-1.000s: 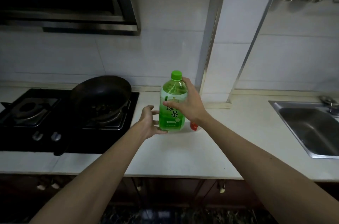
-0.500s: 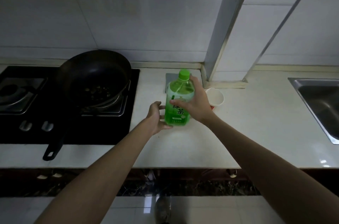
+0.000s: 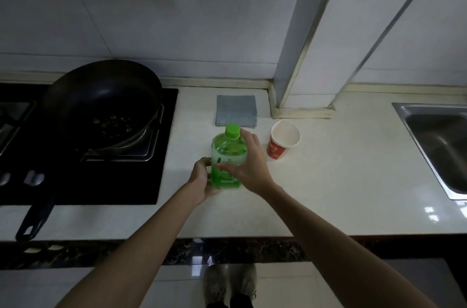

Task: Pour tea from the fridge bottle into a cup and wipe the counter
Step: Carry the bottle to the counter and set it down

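Note:
A green tea bottle [image 3: 226, 149] with a green cap stands upright on the white counter [image 3: 341, 181], cap still on. My right hand [image 3: 249, 165] wraps around its right side and front. My left hand [image 3: 202, 181] grips the bottle's lower left part near the base. A red paper cup [image 3: 284, 137] with a white inside stands upright and looks empty, just right of the bottle. A folded grey cloth [image 3: 236, 110] lies flat on the counter behind the bottle, near the wall.
A black wok [image 3: 101, 103] with bits of food sits on the black gas hob [image 3: 83, 176] at left, its handle pointing over the front edge. A steel sink [image 3: 439, 143] is set in at right. A tiled pillar [image 3: 305, 55] rises behind the cup.
The view has tilted down, so the cloth, the cup and the floor now show. My left hand has closed onto the bottle's lower side. The bottle stays standing on the counter.

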Available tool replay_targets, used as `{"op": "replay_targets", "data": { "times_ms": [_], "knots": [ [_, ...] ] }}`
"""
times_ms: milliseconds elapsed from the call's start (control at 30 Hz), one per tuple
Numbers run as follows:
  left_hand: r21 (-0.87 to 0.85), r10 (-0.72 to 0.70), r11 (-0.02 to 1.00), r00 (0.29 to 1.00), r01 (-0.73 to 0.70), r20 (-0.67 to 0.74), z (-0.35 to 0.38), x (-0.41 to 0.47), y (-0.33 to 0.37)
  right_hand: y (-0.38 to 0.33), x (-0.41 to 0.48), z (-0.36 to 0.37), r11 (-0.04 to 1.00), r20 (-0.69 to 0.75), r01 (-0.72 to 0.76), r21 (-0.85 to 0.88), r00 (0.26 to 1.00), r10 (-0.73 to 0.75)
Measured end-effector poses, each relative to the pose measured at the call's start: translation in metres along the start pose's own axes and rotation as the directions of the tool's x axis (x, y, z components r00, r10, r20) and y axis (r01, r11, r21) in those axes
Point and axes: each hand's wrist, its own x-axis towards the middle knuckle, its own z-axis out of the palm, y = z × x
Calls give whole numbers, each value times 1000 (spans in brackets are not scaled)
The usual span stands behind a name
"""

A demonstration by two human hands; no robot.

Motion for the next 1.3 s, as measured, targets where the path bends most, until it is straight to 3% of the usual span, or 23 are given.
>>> {"op": "replay_targets", "data": {
  "times_ms": [233,800,867,967,1100,1233,1300],
  "knots": [
    [179,86,981,995,-76,-49,-6,12,-10,19,-6,10,999,24,41,-33,999,-40],
    [269,229,937,973,-222,8,-22,30,-16,37,-4,23,994,51,65,-86,997,-61],
    [248,322,914,946,-323,44,-24,29,-17,38,-4,23,992,48,74,-101,996,-69],
    [307,476,785,841,-538,258,-35,32,-17,35,-3,21,990,80,79,-114,994,-70],
    [388,436,661,749,-642,498,-45,38,-16,20,-4,4,991,162,68,-114,986,-49],
    [445,492,502,668,-742,558,-33,37,-10,-19,3,-17,940,114,99,-327,991,-65],
    [429,527,499,656,-753,541,-32,38,-11,-38,9,-19,854,140,120,-507,989,-55]
  ]
}}
